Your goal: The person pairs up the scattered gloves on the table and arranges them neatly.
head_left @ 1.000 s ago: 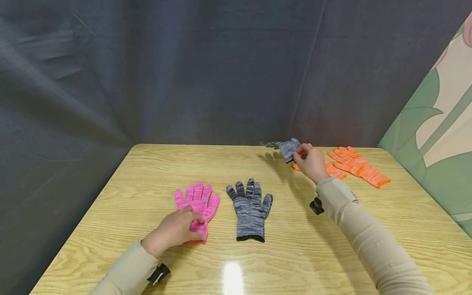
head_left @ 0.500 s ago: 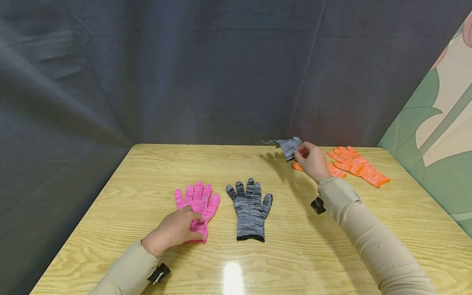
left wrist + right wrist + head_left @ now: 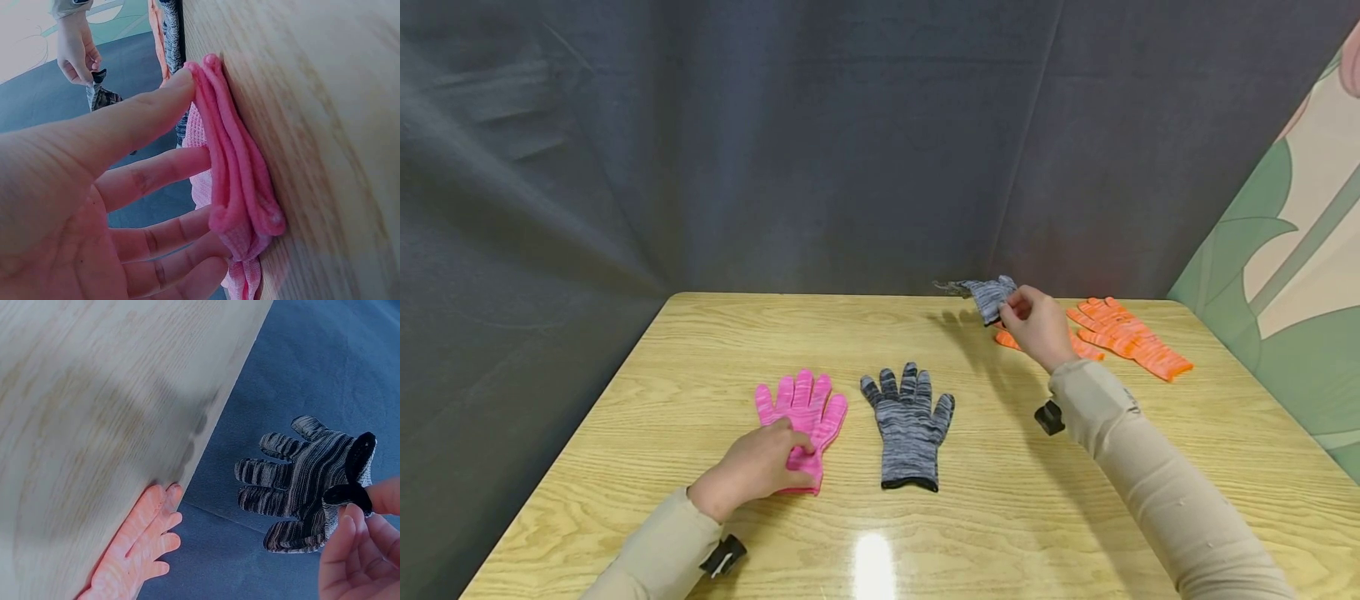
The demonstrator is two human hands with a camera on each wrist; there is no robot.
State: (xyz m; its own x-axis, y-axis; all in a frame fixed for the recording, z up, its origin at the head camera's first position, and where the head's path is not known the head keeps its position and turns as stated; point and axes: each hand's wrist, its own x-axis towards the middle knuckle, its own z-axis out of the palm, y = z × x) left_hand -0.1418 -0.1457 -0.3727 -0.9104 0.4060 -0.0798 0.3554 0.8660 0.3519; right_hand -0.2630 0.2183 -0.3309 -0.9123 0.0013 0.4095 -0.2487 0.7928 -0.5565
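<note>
My left hand (image 3: 756,468) rests at the cuff of the pink knit glove (image 3: 805,400), thumb and fingers apart. In the left wrist view two pink cuffs (image 3: 228,150) lie one on the other, and my thumb tip touches their edge. My right hand (image 3: 1037,327) holds a grey-and-black knit glove (image 3: 306,481) in the air, its black cuff pinched between thumb and fingers. The held glove's fingers point left, away from the hand. Another grey-and-black glove (image 3: 910,433) lies flat beside the pink one, fingers toward the far edge.
An orange glove (image 3: 1088,348) lies under the raised right hand, partly hidden by it. Further right are more orange gloves (image 3: 1138,340), overlapping. A dark curtain (image 3: 850,150) hangs behind the wooden table (image 3: 737,333), with a patterned wall (image 3: 1292,275) at right.
My right hand has drifted slightly right and up in the head view, carrying the pinched grey-and-black glove. The left hand and the gloves on the table have stayed still.
</note>
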